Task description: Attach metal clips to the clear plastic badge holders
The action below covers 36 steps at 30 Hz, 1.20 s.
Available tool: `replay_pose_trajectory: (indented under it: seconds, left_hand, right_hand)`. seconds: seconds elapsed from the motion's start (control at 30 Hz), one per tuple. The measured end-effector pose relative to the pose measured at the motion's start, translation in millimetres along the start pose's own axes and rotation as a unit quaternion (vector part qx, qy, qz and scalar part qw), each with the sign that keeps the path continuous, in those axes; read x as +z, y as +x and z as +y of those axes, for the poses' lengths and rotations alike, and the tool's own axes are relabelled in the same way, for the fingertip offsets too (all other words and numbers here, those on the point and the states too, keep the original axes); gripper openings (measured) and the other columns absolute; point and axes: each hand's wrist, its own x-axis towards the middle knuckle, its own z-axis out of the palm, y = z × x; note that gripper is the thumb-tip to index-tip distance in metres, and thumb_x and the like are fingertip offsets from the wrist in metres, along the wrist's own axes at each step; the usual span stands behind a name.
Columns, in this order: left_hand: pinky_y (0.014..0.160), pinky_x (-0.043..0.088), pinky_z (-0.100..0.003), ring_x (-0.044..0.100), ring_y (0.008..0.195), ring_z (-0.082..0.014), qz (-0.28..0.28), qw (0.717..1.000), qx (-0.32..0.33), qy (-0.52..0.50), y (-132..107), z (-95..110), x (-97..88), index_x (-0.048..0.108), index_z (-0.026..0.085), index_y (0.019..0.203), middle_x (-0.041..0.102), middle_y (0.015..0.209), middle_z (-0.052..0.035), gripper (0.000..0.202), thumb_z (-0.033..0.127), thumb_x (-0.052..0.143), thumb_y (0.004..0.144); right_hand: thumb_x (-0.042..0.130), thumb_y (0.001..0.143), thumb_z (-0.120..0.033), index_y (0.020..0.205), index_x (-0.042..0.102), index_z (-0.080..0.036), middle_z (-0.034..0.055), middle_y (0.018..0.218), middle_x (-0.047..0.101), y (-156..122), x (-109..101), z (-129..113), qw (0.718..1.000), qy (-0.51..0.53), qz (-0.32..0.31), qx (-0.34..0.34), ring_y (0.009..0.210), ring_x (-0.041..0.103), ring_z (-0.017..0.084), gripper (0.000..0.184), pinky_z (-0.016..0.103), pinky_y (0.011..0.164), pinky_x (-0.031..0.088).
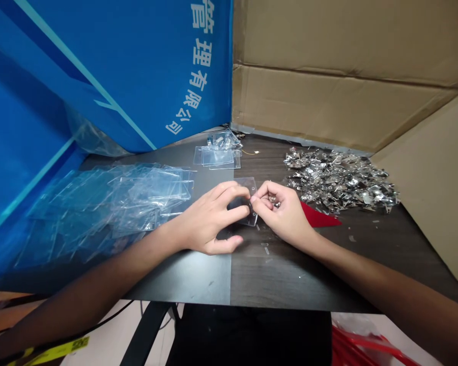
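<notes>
Well behind the desk edge (229, 303), left hand (208, 216) and right hand (280, 213) pinch a holder (245, 187).

Blue banner (137, 66) with white characters, tan cardboard (328, 101), silver metal clips (339, 180), red scrap (318, 216), dark wood-grain tabletop (290, 274)

A blue banner (183, 66) with white Chinese characters hangs beside the dark worktop (290, 279). Creased brown cardboard sheets (328, 66) wall off the back and right.
</notes>
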Motion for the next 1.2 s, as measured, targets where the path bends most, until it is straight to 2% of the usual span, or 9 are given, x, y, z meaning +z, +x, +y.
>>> replay_pose_trajectory:
  seconds: [0.13, 0.23, 0.3, 0.43, 0.53, 0.7, 0.87, 1.0, 1.2]
  left_hand:
    - [0.118, 0.046, -0.06, 0.058, 0.132, -0.0343, 0.12, 0.983, -0.14, -0.021, 7, 18, 11.0, 0.067, 0.021, 0.087, 0.064, 0.139, -0.015, 0.018, 0.026, 0.061, 0.103]
    - [0.118, 0.044, -0.062, 0.056, 0.135, -0.0346, 0.171, 0.959, -0.223, -0.031, 12, 29, 20.7, 0.062, 0.02, 0.081, 0.06, 0.14, -0.0135, 0.019, 0.019, 0.063, 0.099]
    - [0.12, 0.046, -0.062, 0.053, 0.141, -0.0345, 0.193, 0.951, -0.241, -0.035, 14, 33, 25.9, 0.064, 0.021, 0.095, 0.055, 0.143, -0.0134, 0.007, 0.014, 0.064, 0.095]
    - [0.124, 0.049, -0.059, 0.047, 0.151, -0.0319, 0.242, 0.94, -0.232, -0.064, 13, 32, 33.0, 0.053, 0.026, 0.143, 0.048, 0.15, -0.0157, 0.058, 0.005, 0.061, 0.09]
    - [0.121, 0.054, -0.055, 0.049, 0.152, -0.0307, 0.242, 0.924, -0.262, -0.136, 12, 29, 36.5, 0.04, 0.028, 0.153, 0.049, 0.154, -0.0161, 0.071, 0.004, 0.059, 0.089]
    - [0.109, 0.058, -0.049, 0.065, 0.127, -0.0252, 0.221, 0.872, -0.358, -0.249, 12, 25, 35.9, 0.04, 0.025, 0.149, 0.061, 0.136, -0.0128, 0.063, 0.01, 0.062, 0.092]
    - [0.092, 0.059, -0.042, 0.067, 0.109, -0.0223, 0.214, 0.811, -0.434, -0.33, 13, 22, 27.1, 0.041, 0.024, 0.143, 0.064, 0.123, -0.0094, 0.058, 0.021, 0.068, 0.092]
    - [0.089, 0.058, -0.04, 0.069, 0.108, -0.022, 0.225, 0.787, -0.452, -0.354, 10, 18, 26.4, 0.045, 0.024, 0.137, 0.066, 0.123, -0.0089, 0.05, 0.025, 0.07, 0.094]
    - [0.101, 0.061, -0.046, 0.075, 0.112, -0.0227, 0.246, 0.762, -0.438, -0.409, 5, 12, 29.5, 0.047, 0.025, 0.137, 0.069, 0.129, -0.01, 0.047, 0.025, 0.072, 0.097]
  right_hand:
    - [0.071, 0.091, -0.026, 0.076, 0.06, -0.024, -0.0079, 0.062, 0.044, -8, 4, -4, 0.999, -0.026, 0.005, -0.022, 0.06, 0.04, 0.012, 0.019, 0.031, 0.063, 0.034]
    - [0.07, 0.091, -0.025, 0.078, 0.063, -0.024, -0.0079, 0.061, 0.044, -11, 6, -6, 0.999, -0.023, 0.016, -0.024, 0.059, 0.04, 0.013, 0.015, 0.031, 0.062, 0.034]
    - [0.069, 0.092, -0.025, 0.08, 0.064, -0.024, -0.0081, 0.061, 0.044, -11, 7, -6, 0.999, -0.021, 0.021, -0.026, 0.059, 0.04, 0.012, 0.013, 0.031, 0.061, 0.034]
    - [0.069, 0.092, -0.024, 0.08, 0.063, -0.023, -0.0084, 0.061, 0.044, -11, 8, -8, 0.999, -0.022, 0.012, -0.032, 0.058, 0.041, 0.012, 0.013, 0.031, 0.061, 0.034]
    - [0.069, 0.092, -0.024, 0.08, 0.065, -0.023, -0.0084, 0.061, 0.045, -12, 8, -10, 0.999, -0.024, -0.009, -0.042, 0.058, 0.041, 0.012, 0.013, 0.031, 0.062, 0.036]
    - [0.069, 0.096, -0.028, 0.093, 0.069, -0.021, -0.0055, 0.069, 0.053, -10, 6, -5, 0.998, 0.018, -0.064, -0.003, 0.062, 0.046, 0.013, 0.007, 0.03, 0.062, 0.039]
    - [0.054, 0.103, -0.023, 0.11, 0.069, -0.022, -0.0009, 0.084, 0.062, -9, 4, 10, 0.991, 0.086, -0.089, 0.05, 0.069, 0.051, 0.014, 0.016, 0.029, 0.063, 0.04]
    - [0.047, 0.112, -0.03, 0.103, 0.068, -0.021, 0.0017, 0.088, 0.063, -8, 5, 15, 0.99, 0.091, -0.083, 0.075, 0.073, 0.055, 0.015, 0.024, 0.03, 0.065, 0.044]
    - [0.049, 0.115, -0.034, 0.12, 0.08, -0.023, 0.0038, 0.097, 0.061, -6, 5, 14, 0.995, 0.034, -0.09, -0.003, 0.077, 0.058, 0.016, 0.034, 0.033, 0.072, 0.049]
